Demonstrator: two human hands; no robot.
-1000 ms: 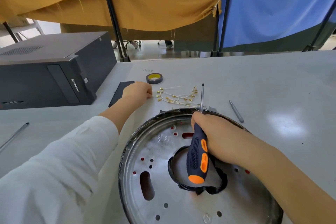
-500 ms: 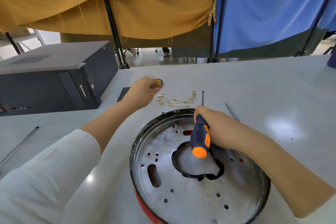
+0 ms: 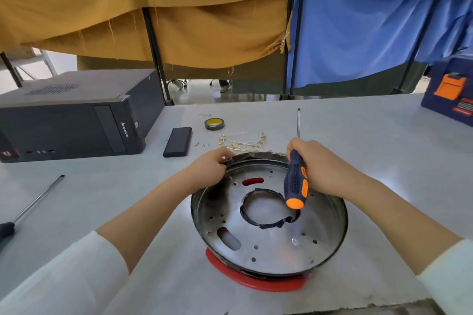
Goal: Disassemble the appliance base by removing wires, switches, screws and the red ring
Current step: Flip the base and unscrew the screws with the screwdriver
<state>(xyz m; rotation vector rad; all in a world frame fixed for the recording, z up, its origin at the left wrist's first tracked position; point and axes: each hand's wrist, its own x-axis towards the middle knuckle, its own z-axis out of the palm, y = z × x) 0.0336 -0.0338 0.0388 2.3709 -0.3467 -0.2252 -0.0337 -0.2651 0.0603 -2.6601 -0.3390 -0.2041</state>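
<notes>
Polished steel, scuffed and dotted with small round holes and two oblong slots, forms the shallow round appliance base (image 3: 268,215) that lies on the pale grey table (image 3: 358,140) right in front of the person. Its rim is dark and blackened, a loop of black wire (image 3: 266,210) rests around the middle of the dish, and the smooth red ring (image 3: 253,280) peeks out from beneath its near edge. The left hand (image 3: 211,165) has its fingers curled over the far-left rim, gripping it. The right hand (image 3: 316,162) is closed around a screwdriver (image 3: 295,179) with a ribbed dark blue and orange handle; the handle's orange end points down into the dish while the thin metal shaft points away across the table. Beyond the base lie white wires with brass terminals (image 3: 243,141), a few tiny screws (image 3: 203,145), a roll of tape (image 3: 214,124) and a flat black rectangular block (image 3: 178,141). A matte black computer case (image 3: 74,112) sits at far left, and a second long screwdriver (image 3: 30,208) lies near the left edge.
</notes>
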